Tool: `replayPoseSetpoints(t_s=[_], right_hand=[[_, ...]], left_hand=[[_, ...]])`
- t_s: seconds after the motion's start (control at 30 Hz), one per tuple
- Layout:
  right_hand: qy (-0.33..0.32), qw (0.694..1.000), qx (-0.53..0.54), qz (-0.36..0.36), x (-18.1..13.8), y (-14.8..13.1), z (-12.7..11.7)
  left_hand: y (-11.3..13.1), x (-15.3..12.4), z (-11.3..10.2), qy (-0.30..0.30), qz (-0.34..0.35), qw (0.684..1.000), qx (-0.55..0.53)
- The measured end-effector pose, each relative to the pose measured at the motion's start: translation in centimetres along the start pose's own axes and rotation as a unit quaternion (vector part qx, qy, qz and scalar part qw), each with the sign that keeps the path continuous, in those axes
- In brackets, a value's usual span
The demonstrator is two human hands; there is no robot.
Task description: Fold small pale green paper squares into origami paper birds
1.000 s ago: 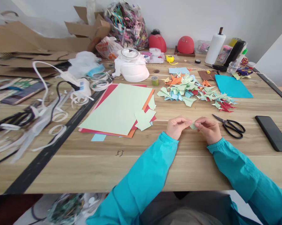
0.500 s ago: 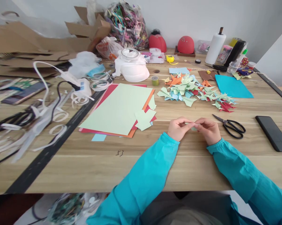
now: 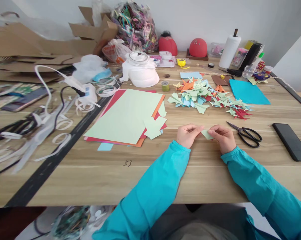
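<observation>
A small folded piece of light green paper (image 3: 206, 134) is held just above the table between my hands. My right hand (image 3: 223, 137) pinches its right side between thumb and fingers. The fingers of my left hand (image 3: 188, 135) are closed in a pinch at the paper's upper left edge; their exact grip is hard to see. Black-handled scissors (image 3: 248, 135) lie to the right of my right hand. Beyond my hands is a pile of small folded paper shapes (image 3: 195, 91) in green, blue, orange and red.
Left of my hands lie stacked coloured sheets (image 3: 125, 116) with green paper squares (image 3: 154, 128) at their edge. A black phone (image 3: 290, 141) rests at far right. Farther back are a thread spool (image 3: 165, 86), a turquoise sheet (image 3: 249, 91) and a yellow tape measure (image 3: 181, 62). Cables and a power strip (image 3: 89, 95) occupy the left.
My left hand has shifted slightly left, away from my right hand. More of the green paper now shows between them. My right hand stays almost in place.
</observation>
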State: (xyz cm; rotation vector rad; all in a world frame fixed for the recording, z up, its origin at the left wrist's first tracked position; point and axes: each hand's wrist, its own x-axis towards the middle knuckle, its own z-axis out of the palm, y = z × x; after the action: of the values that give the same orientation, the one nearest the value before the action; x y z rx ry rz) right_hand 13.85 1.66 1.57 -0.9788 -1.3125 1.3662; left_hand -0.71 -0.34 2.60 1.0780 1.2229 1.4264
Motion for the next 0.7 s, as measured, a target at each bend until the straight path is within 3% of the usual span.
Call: replayPoseSetpoints(t_s=[0.17, 0.37, 0.53, 0.7], right_hand=[[0.036, 0.997, 0.033, 0.064, 0.1, 0.0, 0.1], [0.096, 0.994, 0.021, 0.047, 0.5, 0.0, -0.1], [0.052, 0.998, 0.008, 0.028, 0.4, 0.1, -0.2], [-0.02, 1.0, -0.003, 0.013, 0.3, 0.1, -0.1]], left_hand=[[0.5, 0.0, -0.1, -0.006, -0.028, 1.0, 0.005], [-0.2, 0.0, 0.1, -0.08, -0.079, 0.994, -0.004], [-0.7, -0.2, 0.2, -0.16, -0.058, 0.985, 0.024], [-0.6, -0.3, 0.3, -0.184, -0.105, 0.977, -0.022]])
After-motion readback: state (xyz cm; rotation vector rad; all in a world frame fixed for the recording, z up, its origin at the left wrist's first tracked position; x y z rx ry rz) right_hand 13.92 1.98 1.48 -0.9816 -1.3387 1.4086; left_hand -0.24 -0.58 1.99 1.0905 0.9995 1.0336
